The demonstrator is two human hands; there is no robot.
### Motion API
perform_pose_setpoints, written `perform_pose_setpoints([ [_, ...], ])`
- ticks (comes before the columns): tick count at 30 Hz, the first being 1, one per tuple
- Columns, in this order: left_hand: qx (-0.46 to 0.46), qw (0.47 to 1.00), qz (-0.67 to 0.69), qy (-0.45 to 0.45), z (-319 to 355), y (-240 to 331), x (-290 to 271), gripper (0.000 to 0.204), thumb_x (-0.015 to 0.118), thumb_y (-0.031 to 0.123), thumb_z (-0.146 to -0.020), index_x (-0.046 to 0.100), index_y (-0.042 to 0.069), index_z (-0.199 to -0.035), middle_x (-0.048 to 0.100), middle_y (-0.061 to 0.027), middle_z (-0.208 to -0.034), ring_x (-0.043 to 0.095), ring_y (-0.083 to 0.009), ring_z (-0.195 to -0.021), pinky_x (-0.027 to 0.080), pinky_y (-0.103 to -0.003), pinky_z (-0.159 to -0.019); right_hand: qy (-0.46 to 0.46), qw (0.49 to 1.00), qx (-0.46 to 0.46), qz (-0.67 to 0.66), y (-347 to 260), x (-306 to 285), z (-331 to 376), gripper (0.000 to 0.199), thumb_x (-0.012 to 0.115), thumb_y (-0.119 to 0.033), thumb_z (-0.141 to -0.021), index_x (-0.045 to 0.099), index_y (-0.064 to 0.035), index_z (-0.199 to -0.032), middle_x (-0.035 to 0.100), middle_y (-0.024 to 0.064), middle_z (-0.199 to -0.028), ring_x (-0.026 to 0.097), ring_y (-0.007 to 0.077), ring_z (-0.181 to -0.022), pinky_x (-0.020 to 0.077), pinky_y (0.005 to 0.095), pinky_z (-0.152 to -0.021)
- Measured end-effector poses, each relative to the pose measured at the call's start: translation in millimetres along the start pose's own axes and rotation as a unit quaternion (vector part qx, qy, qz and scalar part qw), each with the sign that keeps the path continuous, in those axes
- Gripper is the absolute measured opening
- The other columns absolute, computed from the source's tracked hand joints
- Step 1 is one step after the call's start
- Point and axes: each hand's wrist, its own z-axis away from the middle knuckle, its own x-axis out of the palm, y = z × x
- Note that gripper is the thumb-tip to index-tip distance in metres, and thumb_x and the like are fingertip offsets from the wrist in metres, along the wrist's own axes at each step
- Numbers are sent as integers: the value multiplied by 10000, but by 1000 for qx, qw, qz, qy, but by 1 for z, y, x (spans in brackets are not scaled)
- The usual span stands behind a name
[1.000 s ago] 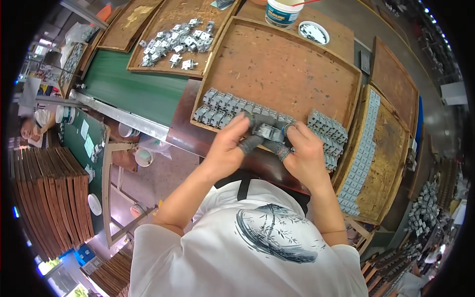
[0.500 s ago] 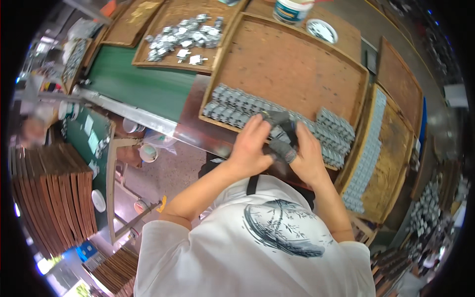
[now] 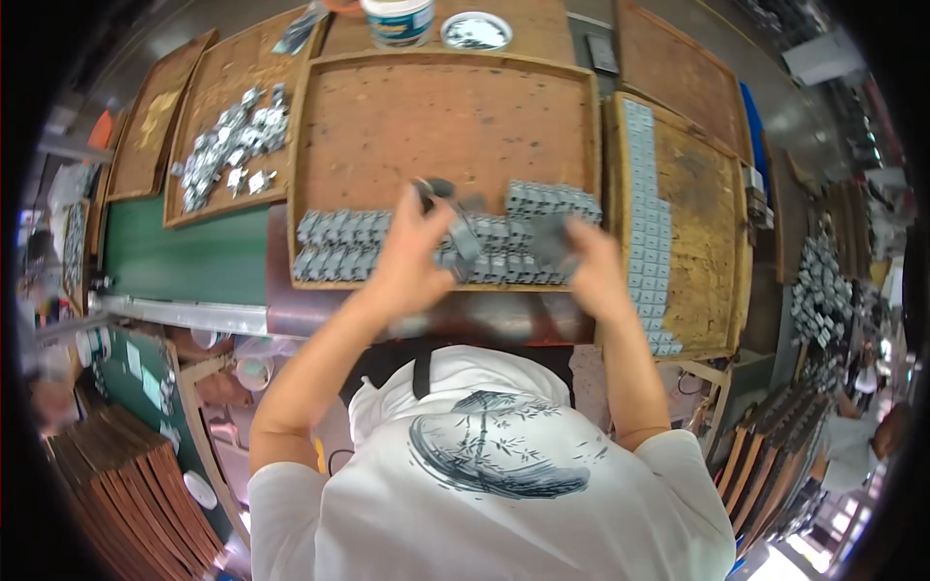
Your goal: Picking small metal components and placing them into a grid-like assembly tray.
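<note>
My left hand (image 3: 412, 254) hangs above the rows of small grey metal parts (image 3: 339, 263) along the near side of a wooden tray (image 3: 446, 126). Dark grey material, perhaps cloth finger covers, is at its fingertips and hides whether they grip a part. To the right, my right hand (image 3: 596, 266) is above the right end of the same rows, smeared by motion. A blurred grey patch (image 3: 552, 242) lies at its fingers; I cannot tell whether it is a finger cover or a part. The two hands are apart.
Left of the tray, another tray (image 3: 179, 208) holds loose shiny metal parts (image 3: 232, 145). To the right, a tray (image 3: 717, 223) has a column of grey blocks (image 3: 647, 223). Beyond stand a white bucket (image 3: 397, 24) and a bowl of small pieces (image 3: 477, 31). Stacked boards (image 3: 136, 474) stand lower left.
The view has turned, so the tray now sits straight ahead. My hands, close together around dark grey material before, have moved apart over the rows of parts.
</note>
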Motion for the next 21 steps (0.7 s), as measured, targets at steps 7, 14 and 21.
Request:
perform_pose_setpoints([
  [7, -180, 958, 68, -212, -95, -74, 29, 440, 652, 73, -712, 659, 40, -1151, 583, -157, -994, 592, -303, -914, 473, -357, -838, 339, 928, 122, 93, 172, -175, -30, 257, 562, -174, -912, 685, -19, -1075, 663, 75, -853, 558, 139, -752, 442, 277, -703],
  [14, -200, 916, 98, -335, -106, -81, 67, 518, 581, 62, -692, 628, 7, -1205, 670, -188, -1086, 646, -299, -998, 506, -364, -877, 249, 945, 204, -60, 181, -166, -55, 301, 629, -182, -886, 680, 28, -1096, 664, 42, -892, 549, 140, -759, 442, 282, -671],
  [21, -146, 967, 102, -182, -78, -80, 37, 468, 655, 78, -724, 611, 35, -1188, 604, -163, -976, 583, -326, -956, 473, -394, -864, 181, 938, 272, -120, 176, -184, -72, 178, 605, -123, -876, 655, -24, -1014, 619, 29, -763, 525, 108, -547, 388, 252, -467],
])
